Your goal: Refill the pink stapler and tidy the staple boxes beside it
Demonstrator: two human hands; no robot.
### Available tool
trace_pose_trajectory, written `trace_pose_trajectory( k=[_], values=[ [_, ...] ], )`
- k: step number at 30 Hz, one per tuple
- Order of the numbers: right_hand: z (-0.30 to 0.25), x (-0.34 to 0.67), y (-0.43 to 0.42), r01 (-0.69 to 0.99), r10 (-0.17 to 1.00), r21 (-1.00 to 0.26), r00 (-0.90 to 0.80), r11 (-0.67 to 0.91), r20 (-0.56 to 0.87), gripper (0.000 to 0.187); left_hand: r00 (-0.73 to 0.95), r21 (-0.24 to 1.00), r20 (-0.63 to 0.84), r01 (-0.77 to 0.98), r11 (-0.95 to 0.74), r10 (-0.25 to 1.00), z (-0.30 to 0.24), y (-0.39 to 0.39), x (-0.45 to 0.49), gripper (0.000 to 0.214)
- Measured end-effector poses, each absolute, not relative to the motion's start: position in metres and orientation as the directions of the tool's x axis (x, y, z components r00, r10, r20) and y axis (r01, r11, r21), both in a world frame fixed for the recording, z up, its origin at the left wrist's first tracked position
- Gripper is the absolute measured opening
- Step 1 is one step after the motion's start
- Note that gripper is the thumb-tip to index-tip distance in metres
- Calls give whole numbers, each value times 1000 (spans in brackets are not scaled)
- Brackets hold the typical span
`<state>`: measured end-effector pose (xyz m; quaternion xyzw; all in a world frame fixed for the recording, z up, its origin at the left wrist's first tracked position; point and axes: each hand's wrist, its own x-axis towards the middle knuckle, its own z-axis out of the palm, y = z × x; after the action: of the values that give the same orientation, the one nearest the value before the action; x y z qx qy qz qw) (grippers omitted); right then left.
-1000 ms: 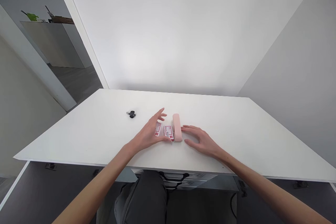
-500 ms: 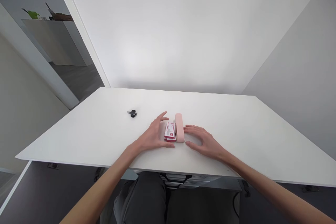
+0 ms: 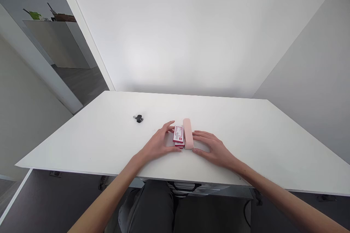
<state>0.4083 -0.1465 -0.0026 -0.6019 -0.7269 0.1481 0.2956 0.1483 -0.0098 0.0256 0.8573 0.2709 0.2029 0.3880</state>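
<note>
A small stack of red-and-white boxes (image 3: 178,135) lies on the white table, the top one slightly askew. Close along its right side lies a long, rounded pink object (image 3: 188,134), perhaps a stapler. My left hand (image 3: 161,141) curves around the left of the boxes, thumb at their near edge and fingers at their far left corner, apart from the thumb. From the right, the fingertips of my right hand (image 3: 210,146) rest against the pink object's side, with the thumb by its near end. Neither hand wraps around anything.
Black binder clips (image 3: 139,118) lie farther back on the left of the table (image 3: 232,116). A white wall (image 3: 177,36) rises behind the table. Below the front edge are my legs and a black handle (image 3: 184,186).
My left hand has drawn in closer to the boxes, its fingers less spread. Boxes and pink object appear slightly farther right, the pink object a little more tilted. My right hand has barely moved.
</note>
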Motion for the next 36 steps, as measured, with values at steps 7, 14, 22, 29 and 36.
trace_pose_trajectory(
  k=[7, 14, 22, 29, 36],
  values=[
    [-2, 407, -147, 797, 966, -564, -89, 215, 243, 47, 763, 808, 138, 282, -518, 632, 30, -11, 144, 106],
    [-3, 407, -147, 799, 961, -554, -101, 233, 258, 48, 739, 787, 128, 330, -521, 662, 28, -12, 147, 98],
    [-4, 408, -148, 812, 963, -539, -103, 225, 247, 48, 740, 773, 120, 349, -530, 661, 25, -11, 142, 105],
    [-2, 407, -149, 830, 958, -506, -109, 235, 267, 48, 735, 767, 78, 387, -512, 673, 23, -11, 140, 100],
    [-1, 407, -152, 820, 959, -522, -112, 236, 259, 49, 739, 766, 92, 376, -522, 667, 22, -10, 141, 107]
  ],
)
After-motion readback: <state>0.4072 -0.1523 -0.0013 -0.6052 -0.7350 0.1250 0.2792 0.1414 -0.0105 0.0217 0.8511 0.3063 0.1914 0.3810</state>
